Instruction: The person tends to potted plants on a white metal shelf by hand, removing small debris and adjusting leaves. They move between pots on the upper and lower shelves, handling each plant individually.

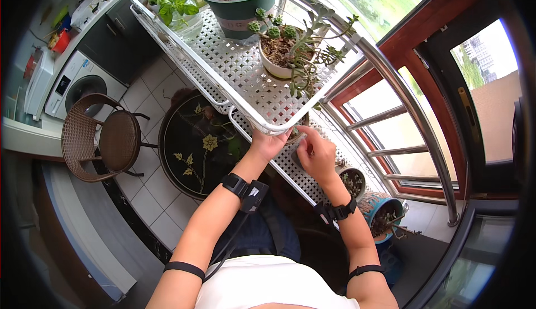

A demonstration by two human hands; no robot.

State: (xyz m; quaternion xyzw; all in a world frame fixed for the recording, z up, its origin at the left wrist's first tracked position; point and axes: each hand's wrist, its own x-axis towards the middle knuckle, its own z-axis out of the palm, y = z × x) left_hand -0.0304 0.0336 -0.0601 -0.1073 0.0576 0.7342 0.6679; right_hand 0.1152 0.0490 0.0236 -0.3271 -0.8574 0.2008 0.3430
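Observation:
My left hand [268, 144] is palm up at the front corner of the white upper shelf [251, 99]. That shelf hides most of its fingers, which are beside a small plant pot [295, 138] on the lower shelf [298, 173]. Just right of this pot, my right hand [318, 153] is curled, its index finger and thumb bent toward the pot's rim. Whether anything is pinched between them is not visible. Only part of the pot and a bit of green plant show below the upper shelf.
A succulent in a white pot [279, 71] and a large green pot [238, 13] stand on the upper shelf. Right of my hands are another potted plant [354, 182], a blue pot [379, 205] and metal railings [398, 149]. A round dark table [188, 141] and wicker chair [119, 139] stand left.

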